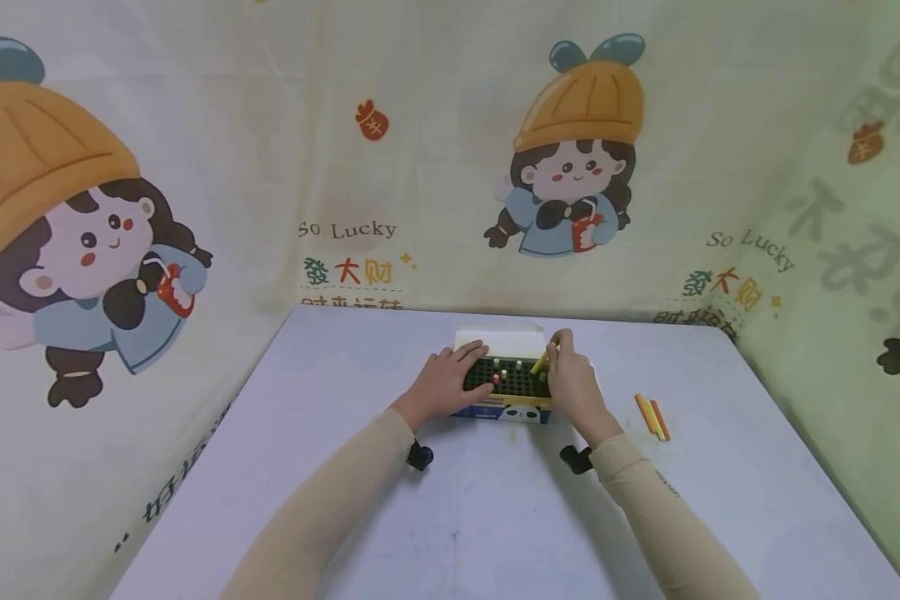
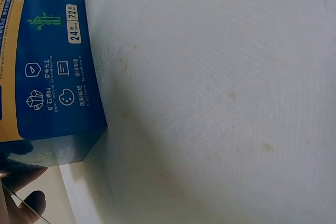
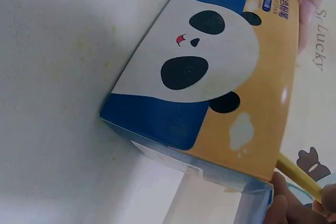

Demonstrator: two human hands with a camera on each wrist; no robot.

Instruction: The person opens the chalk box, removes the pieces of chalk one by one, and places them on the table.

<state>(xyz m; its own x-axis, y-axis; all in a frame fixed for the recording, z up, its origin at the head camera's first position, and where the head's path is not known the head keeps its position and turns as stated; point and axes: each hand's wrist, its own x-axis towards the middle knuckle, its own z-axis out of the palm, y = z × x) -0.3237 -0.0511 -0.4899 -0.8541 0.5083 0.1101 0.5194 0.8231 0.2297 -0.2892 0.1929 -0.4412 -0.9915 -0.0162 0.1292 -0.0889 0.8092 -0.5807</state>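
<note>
A chalk box with a panda on its blue and yellow front stands on the table, lid folded back. Inside, a black holder full of small holes carries several upright chalk sticks, white and pinkish among them. My left hand rests on the box's left end, fingers stretched along the holder and thumb near the front rim. Over the right end, my right hand pinches a yellow chalk stick, tilted above the holes. A greenish-yellow stick shows beside it. The right fingertips are partly hidden in the head view.
To the right of the box, several loose chalk sticks, orange and yellow, lie on the white table. A printed cloth hangs behind and along both sides. The raised lid flap stands at the box's back.
</note>
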